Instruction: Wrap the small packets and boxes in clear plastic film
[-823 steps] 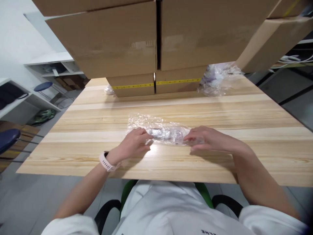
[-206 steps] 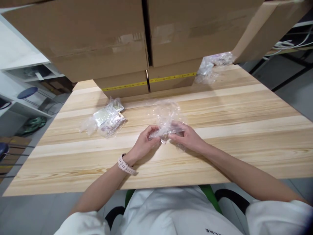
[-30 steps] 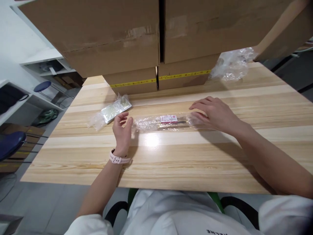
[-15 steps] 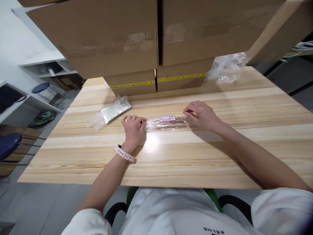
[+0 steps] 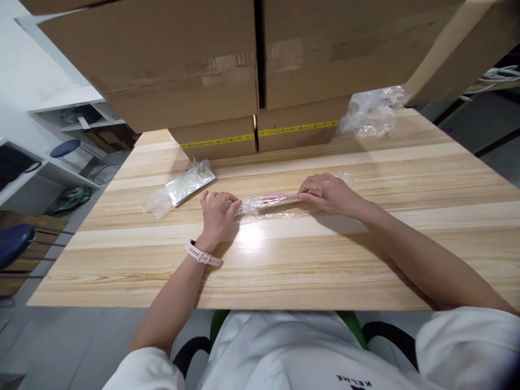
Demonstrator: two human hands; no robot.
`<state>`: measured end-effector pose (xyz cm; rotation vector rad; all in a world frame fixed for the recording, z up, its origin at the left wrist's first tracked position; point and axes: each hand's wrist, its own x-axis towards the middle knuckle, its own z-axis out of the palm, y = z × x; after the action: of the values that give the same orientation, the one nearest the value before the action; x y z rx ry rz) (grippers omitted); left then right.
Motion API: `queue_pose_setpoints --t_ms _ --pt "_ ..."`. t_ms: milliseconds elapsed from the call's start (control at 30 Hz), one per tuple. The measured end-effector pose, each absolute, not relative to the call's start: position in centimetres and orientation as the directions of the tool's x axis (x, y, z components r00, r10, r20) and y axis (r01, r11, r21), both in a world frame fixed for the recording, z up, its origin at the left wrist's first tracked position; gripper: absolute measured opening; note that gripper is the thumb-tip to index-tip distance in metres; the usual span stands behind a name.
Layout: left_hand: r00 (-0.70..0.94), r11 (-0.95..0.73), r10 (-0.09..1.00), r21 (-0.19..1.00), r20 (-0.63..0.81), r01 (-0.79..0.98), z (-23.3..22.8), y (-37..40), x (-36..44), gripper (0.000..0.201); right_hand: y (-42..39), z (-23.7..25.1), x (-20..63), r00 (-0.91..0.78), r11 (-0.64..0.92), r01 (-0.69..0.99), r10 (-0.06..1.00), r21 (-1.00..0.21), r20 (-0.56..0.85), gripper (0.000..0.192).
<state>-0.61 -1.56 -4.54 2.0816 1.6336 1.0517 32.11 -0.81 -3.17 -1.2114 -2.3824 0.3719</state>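
Clear plastic packet (image 5: pixel 278 202) is stretching sideways; the left hand (image 5: pixel 218 215) is pinching its left end, the right hand (image 5: pixel 332 195) is gripping its right end, probably keeping it straight.

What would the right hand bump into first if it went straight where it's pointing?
The clear-wrapped packet: the right hand is touching it. Beyond, along the packet, the left hand looks next, though depth is hard to judge.

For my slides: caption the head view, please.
Left hand and right hand hold a long clear plastic-wrapped packet at a pale wooden table.
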Motion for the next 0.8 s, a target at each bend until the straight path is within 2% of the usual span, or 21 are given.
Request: queue_pose_setpoints --t_ms 200,300,367,433,500,567,667,733,800 --pt "-0.029 -0.156 0.976 0.785 0.216 0.599 -3.9 -2.0 -0.7 0.018 -1.4 -2.6 31.8 -0.396 0.453 0.752 0.891 -0.479 0.221 0.030" --pt "-0.062 -0.093 0.984 0.780 0.167 0.618 -4.2 -1.9 -1.0 0.020 -1.3 -3.2 31.6 -0.357 0.403 0.772 0.915 -0.491 0.190 0.028" --pt "-0.078 -0.081 0.981 0.749 0.175 0.658 -4.4 -1.7 -1.3 0.018 -1.1 -3.7 31.5 -0.323 0.389 0.806 0.920 -0.445 0.221 0.025" --pt "-0.078 -0.140 0.958 0.691 0.275 0.710 -4.4 -1.4 -1.7 0.012 -0.9 -4.0 31.4 -0.303 0.410 0.836 0.899 -0.364 0.317 0.024" --pt "-0.053 -0.248 0.900 0.609 0.432 0.754 -4.3 -1.3 -2.0 0.012 -1.1 -3.9 31.4 -0.310 0.446 0.847 0.856 -0.288 0.414 0.026" --pt "-0.012 -0.352 0.830 0.542 0.557 0.763 -4.0 -1.5 -2.0 0.011 -1.5 -3.2 31.4 -0.345 0.486 0.834 0.829 -0.261 0.440 0.024" --pt "0.082 -0.470 0.795 0.524 0.601 0.711 -3.6 -2.3 -1.2 0.010 -2.8 -2.0 31.0 -0.475 0.561 0.768 0.822 -0.308 0.314 0.021" --pt "0.234 -0.556 0.792 0.509 0.564 0.657 -3.7 -3.0 -0.4 0.011 -3.4 -1.7 30.6 -0.560 0.601 0.723 0.799 -0.341 0.221 0.016" --pt "0.412 -0.646 0.752 0.452 0.514 0.615 -4.3 -3.4 0.4 0.011 -3.6 -1.8 30.2 -0.595 0.626 0.707 0.778 -0.330 0.202 0.017"
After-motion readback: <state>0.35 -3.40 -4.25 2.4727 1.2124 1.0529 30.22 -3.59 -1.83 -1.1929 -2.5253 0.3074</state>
